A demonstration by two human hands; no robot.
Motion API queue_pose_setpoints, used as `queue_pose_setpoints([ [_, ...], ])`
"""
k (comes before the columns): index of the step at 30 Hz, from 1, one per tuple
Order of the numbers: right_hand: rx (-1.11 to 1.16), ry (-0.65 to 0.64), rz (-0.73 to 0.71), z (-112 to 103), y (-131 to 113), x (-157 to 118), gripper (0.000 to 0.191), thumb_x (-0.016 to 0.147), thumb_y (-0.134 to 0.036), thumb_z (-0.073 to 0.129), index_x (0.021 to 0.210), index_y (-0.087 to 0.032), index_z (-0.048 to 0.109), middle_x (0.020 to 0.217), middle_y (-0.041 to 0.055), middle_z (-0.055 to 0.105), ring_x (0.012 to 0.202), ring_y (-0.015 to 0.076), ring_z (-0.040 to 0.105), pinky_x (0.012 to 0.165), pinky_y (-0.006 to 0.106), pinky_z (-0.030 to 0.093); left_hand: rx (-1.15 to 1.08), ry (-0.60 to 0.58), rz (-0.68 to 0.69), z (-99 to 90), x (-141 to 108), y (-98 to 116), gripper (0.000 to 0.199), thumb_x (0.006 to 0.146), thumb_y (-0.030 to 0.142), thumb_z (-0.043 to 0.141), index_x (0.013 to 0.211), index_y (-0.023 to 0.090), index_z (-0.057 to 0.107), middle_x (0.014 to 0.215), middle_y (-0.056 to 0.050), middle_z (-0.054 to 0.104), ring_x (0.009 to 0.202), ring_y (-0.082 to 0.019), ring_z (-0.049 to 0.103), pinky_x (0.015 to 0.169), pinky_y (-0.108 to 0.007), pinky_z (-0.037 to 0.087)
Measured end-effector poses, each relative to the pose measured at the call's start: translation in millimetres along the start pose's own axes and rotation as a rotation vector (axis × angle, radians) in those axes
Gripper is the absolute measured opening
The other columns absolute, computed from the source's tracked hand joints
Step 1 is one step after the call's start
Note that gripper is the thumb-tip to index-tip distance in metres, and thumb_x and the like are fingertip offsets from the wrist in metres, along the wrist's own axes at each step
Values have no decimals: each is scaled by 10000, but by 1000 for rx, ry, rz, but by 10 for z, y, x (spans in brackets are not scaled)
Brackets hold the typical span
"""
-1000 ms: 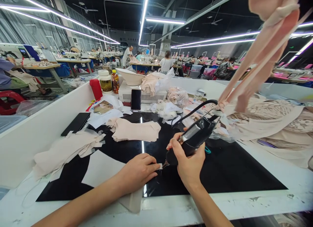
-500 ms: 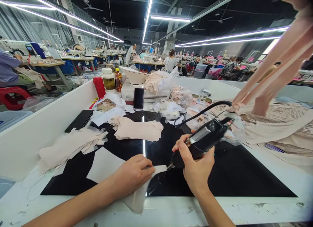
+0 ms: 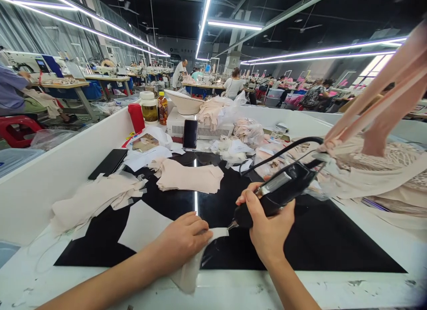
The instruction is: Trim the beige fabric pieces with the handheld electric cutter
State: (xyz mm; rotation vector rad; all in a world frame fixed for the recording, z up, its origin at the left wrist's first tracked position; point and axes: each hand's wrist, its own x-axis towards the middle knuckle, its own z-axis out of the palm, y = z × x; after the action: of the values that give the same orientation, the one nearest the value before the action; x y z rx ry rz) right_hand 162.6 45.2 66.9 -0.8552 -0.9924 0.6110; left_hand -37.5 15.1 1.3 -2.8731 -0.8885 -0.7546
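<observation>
My right hand (image 3: pixel 271 223) is wrapped around a black corded handheld power tool (image 3: pixel 283 187) with a narrow metal tip. The tip points down and left, at the end of a pale fabric strip (image 3: pixel 218 233). I cannot tell whether it touches the cloth. With fingers curled and pressed together, my left hand (image 3: pixel 188 236) holds that fabric down on a black mat (image 3: pixel 333 239); its lower part hangs toward the mat's front edge. Beside my left wrist lies a flat white piece (image 3: pixel 143 225), partly covered by the forearm.
Stacks of cut beige fabric (image 3: pixel 190 176) lie beyond my hands, with another pile (image 3: pixel 96 201) at left. A phone (image 3: pixel 190 133) leans on a white machine (image 3: pixel 213 131). Pink cloth strips (image 3: pixel 373 96) tied at the tool's cable end stretch up right. Low white walls (image 3: pixel 66 172) border the table.
The tool and my right hand have shifted very slightly right and up. My left hand keeps almost the same place on the fabric. The view has moved a little.
</observation>
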Motion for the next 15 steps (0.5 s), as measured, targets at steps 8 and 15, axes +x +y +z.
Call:
queue_pose_setpoints([
  [8,-47,18,-8,6,2,-22,353,781,-244,841,1005,-248,568,766,-68,695,536,122,657,568,287,590,10,-9,14,-27,-22,1,223,1078,81,484,1191,172,654,1062,-51,690,961,-191,663,1001,-394,551],
  [15,-41,26,-6,22,-18,-17,366,765,-244,844,1005,-252,568,752,-70,697,526,131,653,568,305,584,8,-19,-4,-29,-25,11,217,1085,89,476,1184,174,649,1030,-49,693,957,-184,670,1001,-385,556],
])
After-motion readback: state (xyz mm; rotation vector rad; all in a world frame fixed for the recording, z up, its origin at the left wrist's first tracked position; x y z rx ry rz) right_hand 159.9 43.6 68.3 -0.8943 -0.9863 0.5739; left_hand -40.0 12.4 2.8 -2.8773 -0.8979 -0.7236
